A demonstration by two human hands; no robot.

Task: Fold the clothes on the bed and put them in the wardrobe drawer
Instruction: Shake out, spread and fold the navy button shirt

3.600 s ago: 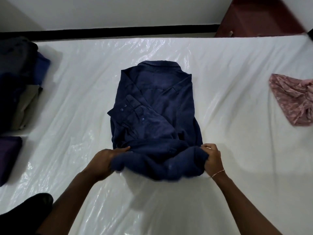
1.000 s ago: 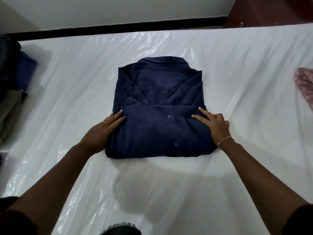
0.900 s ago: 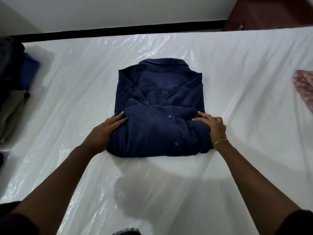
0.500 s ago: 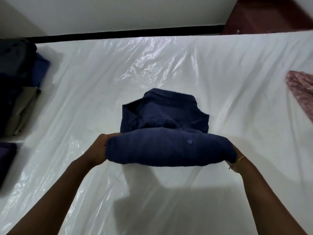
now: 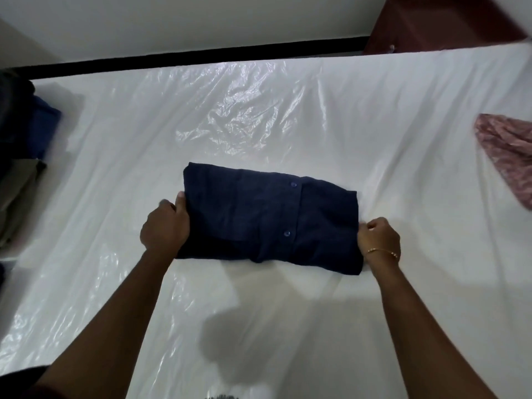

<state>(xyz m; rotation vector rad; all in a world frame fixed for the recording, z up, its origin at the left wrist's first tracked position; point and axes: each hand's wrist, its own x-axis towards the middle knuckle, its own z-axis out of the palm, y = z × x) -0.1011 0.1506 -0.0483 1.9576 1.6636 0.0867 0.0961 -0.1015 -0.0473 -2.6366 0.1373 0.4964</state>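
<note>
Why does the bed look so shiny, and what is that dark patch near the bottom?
Head view: the clear plastic sheet over the bed catches the room light, glaring most beyond the folded navy shirt; the dark patch looks like a shadow, likely the person's; the frame's edges are slightly blurred.

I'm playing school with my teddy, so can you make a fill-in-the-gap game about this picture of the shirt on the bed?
1. The folded shirt is dark ____ in colour.
2. Each end of the shirt is held by one hand, the left hand and the right hand, so ____ hands hold it.
3. The thin gold bracelet is on the ____ wrist.
4. The pink cloth lies at the ____ edge of the picture.

Missing words: blue; two; right; right
</note>
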